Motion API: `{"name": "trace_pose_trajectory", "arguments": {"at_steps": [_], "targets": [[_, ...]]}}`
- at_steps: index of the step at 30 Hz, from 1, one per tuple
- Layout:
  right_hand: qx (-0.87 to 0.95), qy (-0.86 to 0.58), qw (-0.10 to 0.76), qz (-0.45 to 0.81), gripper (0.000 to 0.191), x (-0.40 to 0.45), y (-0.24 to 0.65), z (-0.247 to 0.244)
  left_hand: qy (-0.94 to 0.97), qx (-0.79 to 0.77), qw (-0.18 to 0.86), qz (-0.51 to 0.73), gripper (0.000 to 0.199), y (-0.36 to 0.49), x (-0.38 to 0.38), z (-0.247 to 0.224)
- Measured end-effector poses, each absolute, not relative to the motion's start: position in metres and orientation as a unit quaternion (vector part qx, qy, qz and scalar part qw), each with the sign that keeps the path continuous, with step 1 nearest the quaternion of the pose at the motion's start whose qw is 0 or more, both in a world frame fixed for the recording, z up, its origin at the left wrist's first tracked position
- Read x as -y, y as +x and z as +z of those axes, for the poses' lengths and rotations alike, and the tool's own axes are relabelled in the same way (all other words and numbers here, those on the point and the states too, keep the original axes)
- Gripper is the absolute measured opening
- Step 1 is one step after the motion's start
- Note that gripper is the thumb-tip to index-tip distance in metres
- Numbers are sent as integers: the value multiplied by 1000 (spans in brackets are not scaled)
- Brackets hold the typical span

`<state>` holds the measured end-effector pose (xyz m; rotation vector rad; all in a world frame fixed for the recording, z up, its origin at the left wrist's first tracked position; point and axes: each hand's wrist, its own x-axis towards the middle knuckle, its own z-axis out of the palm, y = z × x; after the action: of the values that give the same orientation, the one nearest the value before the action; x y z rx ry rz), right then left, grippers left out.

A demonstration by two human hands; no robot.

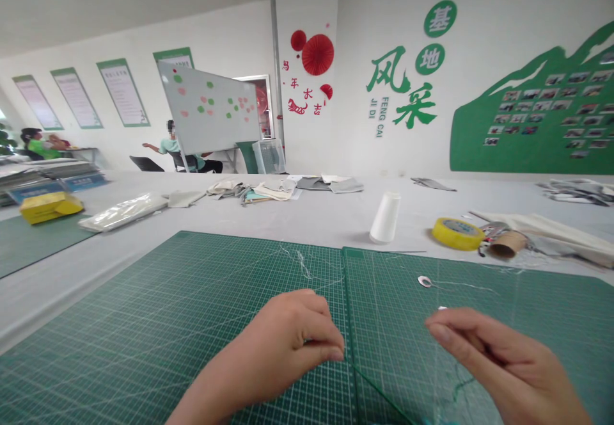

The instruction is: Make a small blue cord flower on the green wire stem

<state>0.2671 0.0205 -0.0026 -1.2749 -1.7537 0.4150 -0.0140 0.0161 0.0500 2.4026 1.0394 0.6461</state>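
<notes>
Green cord [382, 393] slants from the left hand's [297, 335] closed fingertips, which seem to pinch it, toward near right. Right hand [513, 361], farther from it, has fingertips almost meeting; its hold I cannot tell.

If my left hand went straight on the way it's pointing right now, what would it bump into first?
Most likely your right hand, around its fingertips. Depth is hard to judge from this one view, so your left hand might instead pass just above, below or beyond them.
</notes>
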Motion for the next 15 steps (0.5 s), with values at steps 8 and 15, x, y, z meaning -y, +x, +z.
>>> {"name": "trace_pose_trajectory", "arguments": {"at_steps": [8,15], "targets": [[652,-526,452,305,30,-24,236,-14,760,-342,424,354,15,-13,-14,56],[742,-481,358,298,27,-16,214,-28,654,-430,396,480,16,-12,-26,44]]}}
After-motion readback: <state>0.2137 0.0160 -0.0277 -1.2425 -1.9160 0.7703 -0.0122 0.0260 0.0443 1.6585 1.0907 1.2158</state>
